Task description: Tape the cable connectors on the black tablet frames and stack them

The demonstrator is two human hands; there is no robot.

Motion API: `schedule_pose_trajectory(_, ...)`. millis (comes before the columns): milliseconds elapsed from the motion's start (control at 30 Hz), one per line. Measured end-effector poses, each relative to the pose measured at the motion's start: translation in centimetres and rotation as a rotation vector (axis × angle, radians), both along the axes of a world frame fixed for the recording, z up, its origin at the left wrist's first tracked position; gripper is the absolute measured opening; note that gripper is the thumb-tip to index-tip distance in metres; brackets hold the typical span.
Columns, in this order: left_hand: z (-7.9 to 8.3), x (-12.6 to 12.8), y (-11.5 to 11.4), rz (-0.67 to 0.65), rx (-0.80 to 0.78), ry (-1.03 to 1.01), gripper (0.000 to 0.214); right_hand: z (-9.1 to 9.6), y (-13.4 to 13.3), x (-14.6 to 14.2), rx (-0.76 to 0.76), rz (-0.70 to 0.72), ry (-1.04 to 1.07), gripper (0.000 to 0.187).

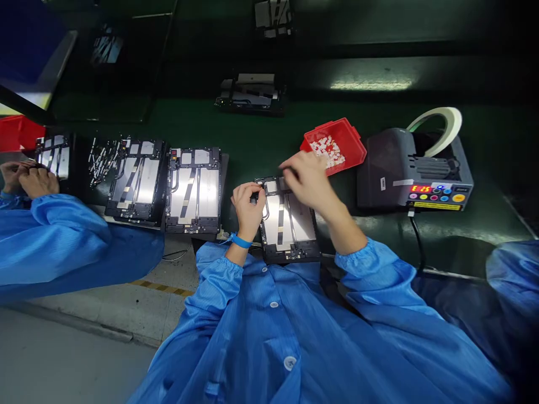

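An opened tablet-like device (301,221), with silver battery panels, dark ribbon cables and a black frame, lies in front of me at the table's near edge. My left hand (248,206) is at its upper left corner, thumb and forefinger drawn together in a pinch. What sits between those fingertips is too small to make out. Above the upper right part of the device hovers my right hand (310,180), slightly blurred, with forefinger and thumb apart and nothing visible between them. Just behind it stands a red bin (351,148) holding small white pieces (327,150).
Two similar opened devices (194,193) (137,179) lie to the left, beside scattered thin strips (103,163). A tape dispenser (385,168) with a white roll stands right. More devices (252,92) lie farther back. A co-worker's hands (31,178) handle another device at far left.
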State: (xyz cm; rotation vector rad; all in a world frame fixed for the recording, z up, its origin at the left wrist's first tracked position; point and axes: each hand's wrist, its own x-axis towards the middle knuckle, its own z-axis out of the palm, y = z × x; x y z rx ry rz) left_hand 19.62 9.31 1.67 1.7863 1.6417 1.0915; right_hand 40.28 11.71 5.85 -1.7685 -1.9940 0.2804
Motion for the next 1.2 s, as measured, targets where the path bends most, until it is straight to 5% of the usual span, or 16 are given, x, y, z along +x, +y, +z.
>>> schedule_pose_trajectory(100, 0.0, 0.1, -0.2, 0.01, 0.004, 0.019, 0.014, -0.9, -0.5, -3.4, -0.098, 0.187, 0.114, 0.031)
schedule_pose_trajectory(200, 0.3, -0.1, -0.4, 0.002, 0.007, 0.045, 0.012, -1.5, -0.4, -4.3, -0.135, 0.226, 0.201, 0.03)
schedule_pose_trajectory(400, 1.0, -0.9, 0.2, -0.048, 0.067, 0.111, 0.004, -1.7, -0.1, -3.9, -0.135, 0.252, 0.27, 0.03)
schedule_pose_trajectory(767, 1.0, -1.0, 0.8, -0.065, 0.008, 0.056, 0.012, -0.9, -2.1, -5.4, 0.021, 0.071, 0.147, 0.031)
schedule_pose_trajectory(1200, 1.9, -1.7, 0.1, -0.092, 0.039, 0.137, 0.015, -0.4, -1.5, -4.8, 0.0, 0.215, 0.062, 0.031)
